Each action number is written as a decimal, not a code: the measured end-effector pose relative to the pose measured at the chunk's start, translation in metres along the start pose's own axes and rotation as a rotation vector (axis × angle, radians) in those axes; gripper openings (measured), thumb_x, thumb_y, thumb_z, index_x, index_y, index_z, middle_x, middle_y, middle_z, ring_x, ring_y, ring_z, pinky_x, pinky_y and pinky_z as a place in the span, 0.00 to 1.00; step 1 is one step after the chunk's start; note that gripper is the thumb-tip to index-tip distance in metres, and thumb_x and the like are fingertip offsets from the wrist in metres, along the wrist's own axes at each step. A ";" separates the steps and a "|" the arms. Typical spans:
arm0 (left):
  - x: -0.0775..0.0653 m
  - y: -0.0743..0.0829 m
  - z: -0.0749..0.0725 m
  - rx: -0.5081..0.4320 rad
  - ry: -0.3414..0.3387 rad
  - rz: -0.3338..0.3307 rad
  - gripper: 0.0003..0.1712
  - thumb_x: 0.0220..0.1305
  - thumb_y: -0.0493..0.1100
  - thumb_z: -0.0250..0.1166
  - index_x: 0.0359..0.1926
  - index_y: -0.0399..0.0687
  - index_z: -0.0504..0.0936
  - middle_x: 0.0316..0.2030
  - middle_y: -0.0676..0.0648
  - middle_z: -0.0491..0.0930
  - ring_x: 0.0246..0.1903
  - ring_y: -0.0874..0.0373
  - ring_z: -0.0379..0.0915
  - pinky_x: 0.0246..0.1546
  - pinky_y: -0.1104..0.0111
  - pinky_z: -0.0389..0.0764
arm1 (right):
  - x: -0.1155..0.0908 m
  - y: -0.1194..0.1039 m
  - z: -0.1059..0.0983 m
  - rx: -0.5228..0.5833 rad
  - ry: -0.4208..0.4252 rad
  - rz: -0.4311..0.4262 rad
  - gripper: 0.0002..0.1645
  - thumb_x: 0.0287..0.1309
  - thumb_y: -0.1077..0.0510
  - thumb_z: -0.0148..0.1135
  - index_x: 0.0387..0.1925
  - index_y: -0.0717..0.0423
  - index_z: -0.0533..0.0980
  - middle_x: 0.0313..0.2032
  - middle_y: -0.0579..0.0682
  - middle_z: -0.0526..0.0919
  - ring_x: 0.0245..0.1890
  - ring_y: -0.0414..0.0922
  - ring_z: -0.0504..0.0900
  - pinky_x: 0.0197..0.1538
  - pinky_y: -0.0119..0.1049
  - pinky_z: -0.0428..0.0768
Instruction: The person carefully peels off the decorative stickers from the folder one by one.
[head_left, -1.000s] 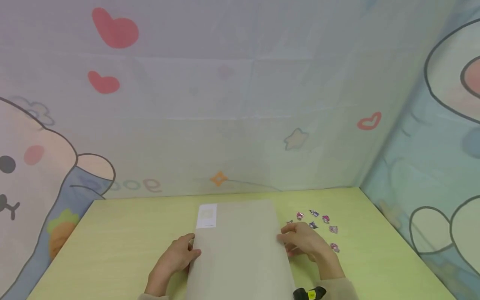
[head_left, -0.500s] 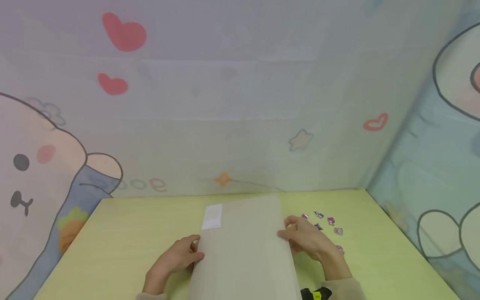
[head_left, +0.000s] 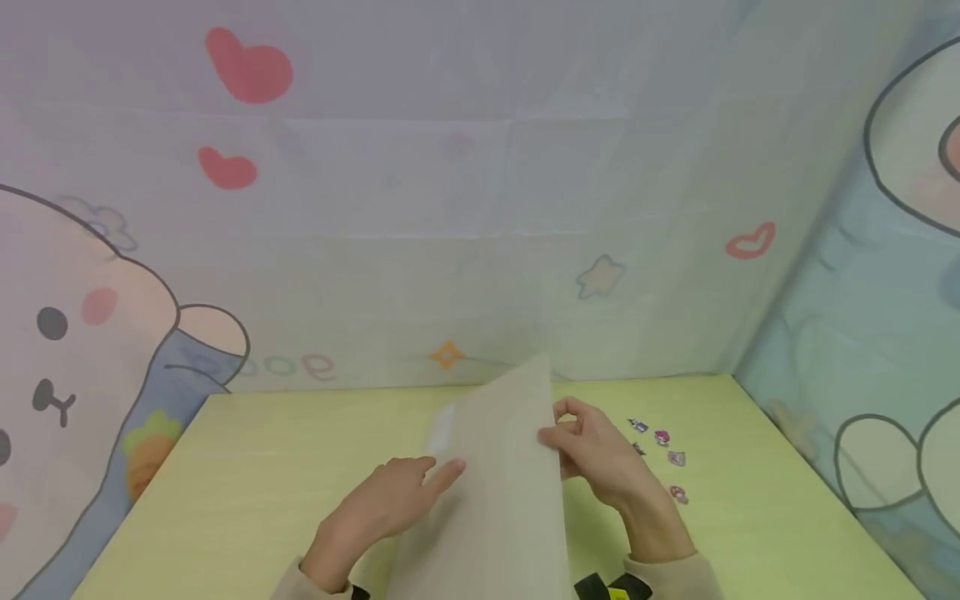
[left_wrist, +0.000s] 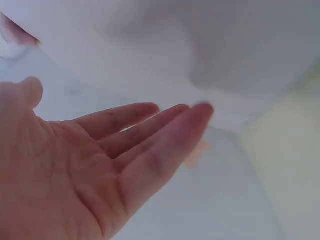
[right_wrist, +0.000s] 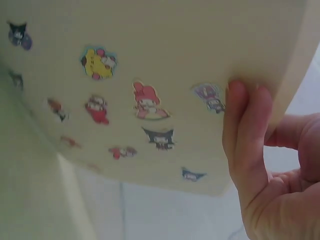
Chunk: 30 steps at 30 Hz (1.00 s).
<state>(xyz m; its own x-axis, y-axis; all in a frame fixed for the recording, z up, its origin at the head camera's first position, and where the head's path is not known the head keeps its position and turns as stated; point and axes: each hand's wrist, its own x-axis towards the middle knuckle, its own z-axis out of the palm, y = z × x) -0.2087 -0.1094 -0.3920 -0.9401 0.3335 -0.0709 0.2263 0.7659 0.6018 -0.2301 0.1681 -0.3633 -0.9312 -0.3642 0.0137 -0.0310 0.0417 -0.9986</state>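
A large plain beige sheet [head_left: 495,483] stands tilted, its right side raised off the table, in the head view. My right hand [head_left: 603,462] pinches its right edge, thumb on the near face and fingers behind. From the right wrist view, the sheet's underside [right_wrist: 165,55] carries several cartoon stickers, such as a pink-hooded figure [right_wrist: 150,102] and a yellow one [right_wrist: 98,64]. My left hand [head_left: 390,504] is at the left side of the sheet, fingers extended. The left wrist view shows the palm [left_wrist: 65,175] with nothing gripped. A white label [head_left: 441,429] shows at the sheet's far left.
Several small loose stickers [head_left: 677,458] lie on the yellow-green table [head_left: 750,500] right of my right hand; that hand partly hides the group. A cartoon-printed cloth wall [head_left: 420,192] rises behind the table's back edge, with another at the right.
The sheet's right side has been lifted, so it tilts up to the left. My right hand has risen with it, now pinching the edge. My left hand has moved rightward, fingers extended.
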 end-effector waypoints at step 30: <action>-0.032 0.146 -0.059 0.788 0.005 0.321 0.21 0.62 0.36 0.56 0.12 0.52 0.67 0.14 0.54 0.63 0.16 0.61 0.57 0.14 0.71 0.63 | 0.011 -0.071 0.054 -0.116 0.003 -0.231 0.12 0.65 0.59 0.59 0.41 0.62 0.68 0.25 0.57 0.79 0.23 0.50 0.80 0.32 0.43 0.83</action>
<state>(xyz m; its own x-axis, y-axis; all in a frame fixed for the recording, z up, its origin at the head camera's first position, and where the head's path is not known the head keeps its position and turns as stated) -0.1608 -0.0410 -0.2547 -0.8005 0.5992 0.0130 0.5922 0.7940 -0.1377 -0.2190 0.1108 -0.2949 -0.8956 -0.3739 0.2411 -0.2845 0.0646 -0.9565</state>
